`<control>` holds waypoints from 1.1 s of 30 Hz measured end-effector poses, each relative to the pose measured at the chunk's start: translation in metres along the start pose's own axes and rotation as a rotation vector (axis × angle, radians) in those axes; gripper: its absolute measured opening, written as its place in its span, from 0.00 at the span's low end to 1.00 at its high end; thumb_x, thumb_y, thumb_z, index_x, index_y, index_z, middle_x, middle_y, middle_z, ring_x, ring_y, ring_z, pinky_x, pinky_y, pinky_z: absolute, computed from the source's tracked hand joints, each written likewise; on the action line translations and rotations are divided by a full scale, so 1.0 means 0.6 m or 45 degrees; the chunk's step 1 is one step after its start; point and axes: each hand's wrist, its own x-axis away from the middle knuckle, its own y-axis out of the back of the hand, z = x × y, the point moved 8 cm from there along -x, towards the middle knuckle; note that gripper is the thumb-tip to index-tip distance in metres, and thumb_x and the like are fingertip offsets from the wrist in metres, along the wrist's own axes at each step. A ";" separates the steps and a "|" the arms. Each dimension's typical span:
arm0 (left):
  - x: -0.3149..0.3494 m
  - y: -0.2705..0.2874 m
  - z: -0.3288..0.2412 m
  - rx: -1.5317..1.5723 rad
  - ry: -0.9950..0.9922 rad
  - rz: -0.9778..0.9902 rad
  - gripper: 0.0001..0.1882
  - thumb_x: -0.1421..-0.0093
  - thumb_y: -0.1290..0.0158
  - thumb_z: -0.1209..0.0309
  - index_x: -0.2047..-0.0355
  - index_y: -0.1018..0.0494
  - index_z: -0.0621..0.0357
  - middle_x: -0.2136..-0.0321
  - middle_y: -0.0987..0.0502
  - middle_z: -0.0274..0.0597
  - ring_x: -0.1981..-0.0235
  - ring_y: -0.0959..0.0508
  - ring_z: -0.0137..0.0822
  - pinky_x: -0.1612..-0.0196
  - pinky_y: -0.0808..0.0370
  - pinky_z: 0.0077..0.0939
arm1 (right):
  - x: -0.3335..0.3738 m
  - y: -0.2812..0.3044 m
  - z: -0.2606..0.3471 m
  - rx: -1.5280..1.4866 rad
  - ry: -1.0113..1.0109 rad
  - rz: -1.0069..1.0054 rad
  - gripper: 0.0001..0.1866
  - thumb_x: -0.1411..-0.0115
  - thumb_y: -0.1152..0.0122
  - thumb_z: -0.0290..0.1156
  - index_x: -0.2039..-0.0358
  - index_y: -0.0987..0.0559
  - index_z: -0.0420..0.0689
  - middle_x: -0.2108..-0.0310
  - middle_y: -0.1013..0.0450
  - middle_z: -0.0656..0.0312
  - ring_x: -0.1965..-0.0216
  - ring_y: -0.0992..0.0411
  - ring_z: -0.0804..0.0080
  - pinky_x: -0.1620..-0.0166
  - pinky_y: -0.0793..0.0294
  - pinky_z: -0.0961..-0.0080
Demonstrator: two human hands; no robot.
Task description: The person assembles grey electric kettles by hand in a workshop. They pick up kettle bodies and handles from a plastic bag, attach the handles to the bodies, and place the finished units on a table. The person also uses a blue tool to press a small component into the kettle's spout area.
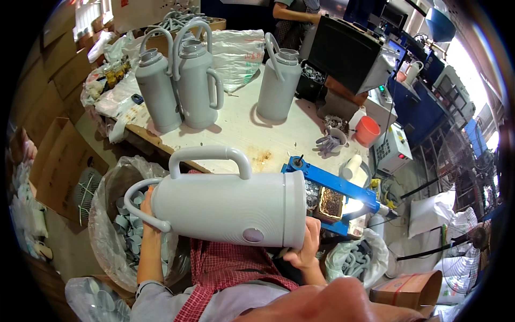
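Note:
A light grey plastic thermos jug (225, 204) lies sideways in the air before me, its side handle upward and its base to the right. My left hand (146, 209) is at the neck end, partly hidden behind the jug and its looped carrying handle; it supports that end. Under the base rim, my right hand (306, 244) grips with curled fingers. Beyond, on the table (230, 139), stand a grey jug (156, 91) and another grey jug (197, 86) close together at the left. A third jug (279, 88) stands apart, further right.
A blue metal fixture (335, 185) with a box of small dark parts (330, 204) sits at the table's right. Nearby are an orange cup (367, 130) and a grey cup (335, 140). Bags of grey plastic parts (129, 236) (357, 260) flank me. Another person's arm (295, 13) shows at the back.

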 end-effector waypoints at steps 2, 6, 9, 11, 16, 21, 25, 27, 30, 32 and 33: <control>0.026 0.001 -0.042 -0.059 -0.121 -0.112 0.19 0.34 0.53 0.57 0.59 0.25 0.62 0.65 0.21 0.39 0.67 0.21 0.31 0.62 0.24 0.25 | -0.004 -0.016 -0.006 -0.025 0.019 -0.189 0.43 0.45 0.47 0.63 0.47 0.30 0.32 0.57 0.29 0.45 0.55 0.31 0.52 0.51 0.32 0.61; 0.104 0.006 -0.201 -0.362 -0.684 0.085 0.21 0.34 0.55 0.59 0.70 0.25 0.65 0.74 0.23 0.38 0.73 0.24 0.30 0.64 0.25 0.27 | -0.025 -0.109 -0.091 -0.528 -0.601 -0.186 0.33 0.37 0.50 0.52 0.47 0.31 0.31 0.54 0.29 0.47 0.54 0.31 0.58 0.50 0.33 0.67; 0.166 -0.054 -0.323 -0.788 -1.368 0.046 0.19 0.38 0.55 0.66 0.82 0.31 0.65 0.84 0.30 0.39 0.80 0.31 0.30 0.54 0.27 0.36 | -0.021 -0.230 -0.156 -1.028 -1.131 0.038 0.30 0.34 0.53 0.47 0.45 0.32 0.31 0.53 0.29 0.48 0.52 0.31 0.63 0.47 0.35 0.71; 0.173 -0.118 -0.390 -0.940 -1.636 0.038 0.18 0.41 0.53 0.68 0.86 0.35 0.65 0.87 0.35 0.39 0.83 0.36 0.31 0.50 0.29 0.42 | -0.108 -0.218 -0.105 -0.420 -0.756 0.349 0.32 0.37 0.47 0.45 0.42 0.35 0.34 0.47 0.32 0.45 0.45 0.34 0.55 0.41 0.40 0.69; 0.105 -0.289 -0.444 -1.299 -1.963 0.550 0.19 0.46 0.46 0.71 0.90 0.38 0.62 0.91 0.42 0.38 0.87 0.39 0.35 0.51 0.29 0.43 | -0.313 -0.208 0.080 -0.404 0.018 0.394 0.27 0.46 0.35 0.33 0.47 0.30 0.40 0.54 0.29 0.47 0.54 0.30 0.56 0.52 0.32 0.63; -0.082 -0.360 -0.446 -0.610 -1.471 0.775 0.19 0.36 0.51 0.55 0.58 0.27 0.59 0.62 0.26 0.42 0.57 0.27 0.34 0.45 0.35 0.33 | -0.380 -0.267 0.001 -0.514 -0.224 0.072 0.13 0.43 0.35 0.34 0.64 0.24 0.38 0.78 0.28 0.58 0.77 0.31 0.73 0.71 0.32 0.76; -0.317 -0.274 -0.375 -1.084 -1.506 0.177 0.32 0.35 0.58 0.45 0.45 0.34 0.61 0.47 0.33 0.41 0.45 0.34 0.35 0.44 0.38 0.29 | -0.367 -0.312 -0.147 -0.498 -0.399 -0.276 0.10 0.40 0.37 0.33 0.66 0.25 0.39 0.83 0.33 0.69 0.83 0.38 0.84 0.78 0.39 0.81; -0.451 -0.203 -0.352 -0.840 -1.280 0.066 0.34 0.35 0.58 0.44 0.42 0.37 0.62 0.43 0.36 0.44 0.42 0.37 0.38 0.41 0.41 0.31 | -0.375 -0.357 -0.161 -0.539 -0.417 -0.324 0.10 0.40 0.37 0.33 0.66 0.25 0.39 0.84 0.34 0.69 0.83 0.38 0.83 0.78 0.39 0.81; -0.622 -0.071 -0.287 -0.539 -1.062 -0.090 0.37 0.34 0.59 0.45 0.37 0.45 0.63 0.38 0.41 0.48 0.38 0.42 0.41 0.37 0.46 0.32 | -0.408 -0.430 -0.148 -0.528 -0.415 -0.317 0.12 0.43 0.35 0.33 0.65 0.25 0.39 0.81 0.29 0.59 0.79 0.32 0.74 0.72 0.32 0.74; -0.677 -0.037 -0.233 -0.408 -0.983 -0.103 0.38 0.33 0.60 0.46 0.35 0.49 0.63 0.36 0.44 0.48 0.36 0.44 0.42 0.35 0.50 0.31 | -0.434 -0.479 -0.147 -0.552 -0.374 -0.341 0.11 0.43 0.35 0.33 0.65 0.25 0.39 0.81 0.29 0.58 0.80 0.31 0.72 0.73 0.31 0.74; -0.686 -0.041 -0.199 -0.369 -0.953 -0.065 0.38 0.33 0.60 0.47 0.34 0.52 0.63 0.36 0.45 0.49 0.35 0.45 0.42 0.34 0.51 0.31 | -0.444 -0.497 -0.154 -0.569 -0.379 -0.351 0.11 0.43 0.35 0.33 0.65 0.25 0.39 0.81 0.29 0.57 0.80 0.31 0.71 0.74 0.31 0.73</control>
